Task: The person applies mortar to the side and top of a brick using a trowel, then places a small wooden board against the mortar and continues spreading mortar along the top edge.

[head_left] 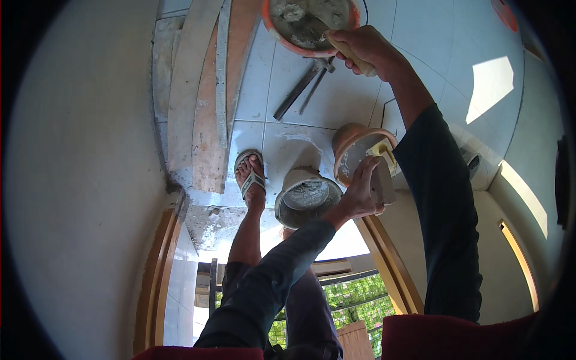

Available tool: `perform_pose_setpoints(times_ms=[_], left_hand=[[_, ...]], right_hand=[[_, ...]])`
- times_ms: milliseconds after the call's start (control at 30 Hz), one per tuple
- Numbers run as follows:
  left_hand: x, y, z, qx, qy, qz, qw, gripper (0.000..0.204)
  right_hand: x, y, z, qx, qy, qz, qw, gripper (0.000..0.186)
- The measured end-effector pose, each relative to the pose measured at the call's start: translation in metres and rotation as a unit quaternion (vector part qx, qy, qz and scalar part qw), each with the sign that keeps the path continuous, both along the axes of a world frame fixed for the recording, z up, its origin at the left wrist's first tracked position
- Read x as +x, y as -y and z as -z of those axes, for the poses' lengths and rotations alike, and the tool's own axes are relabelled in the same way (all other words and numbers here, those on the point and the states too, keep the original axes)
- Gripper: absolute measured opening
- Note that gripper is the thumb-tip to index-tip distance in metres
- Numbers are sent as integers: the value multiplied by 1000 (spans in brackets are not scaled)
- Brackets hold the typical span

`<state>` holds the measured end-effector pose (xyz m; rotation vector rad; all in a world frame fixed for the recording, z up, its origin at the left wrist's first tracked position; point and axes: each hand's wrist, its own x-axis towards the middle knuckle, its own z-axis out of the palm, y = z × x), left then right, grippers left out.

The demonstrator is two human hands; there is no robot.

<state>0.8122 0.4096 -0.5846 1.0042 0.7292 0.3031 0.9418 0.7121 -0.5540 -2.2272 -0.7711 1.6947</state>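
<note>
Pale tiled floor under me, sunlight splashed across its right side, long boards and a narrow metal strip lying against the left wall. I've got just the head feed, looking down. Up top, the right hand is wrapped around a wooden handle, and the tool's lower end sits in grey mortar inside the orange-rimmed bucket. Down nearer the middle, the left hand grips a flat grey-brown block, fingers along its side. Just beyond that, a yellow piece shows at the terracotta-coloured basin; whether it joins the block, I can't tell. Grey bucket beside the left forearm, sandalled foot to its left, and two dark long tools below the mortar.
</note>
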Motion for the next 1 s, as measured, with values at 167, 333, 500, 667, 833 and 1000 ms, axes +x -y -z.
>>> perform_pose_setpoints(times_ms=[167,333,500,667,833,1000], left_hand=[[-4,4,-10,143,-12,10,990,124],[-9,6,-8,129,0,54,990,128],[-12,4,-12,143,7,43,989,127],[-14,-7,-21,146,4,82,986,124],[-13,-16,-24,45,3,115,992,126],[-29,-14,-30,-156,75,123,977,129]], right_hand=[[-2,26,16,24,11,23,999,43],[-4,41,14,36,45,7,998,51],[-5,45,-1,78,61,33,995,56],[-1,55,-9,75,71,37,994,56],[2,66,-18,58,72,50,994,51],[0,106,-49,94,47,101,989,43]])
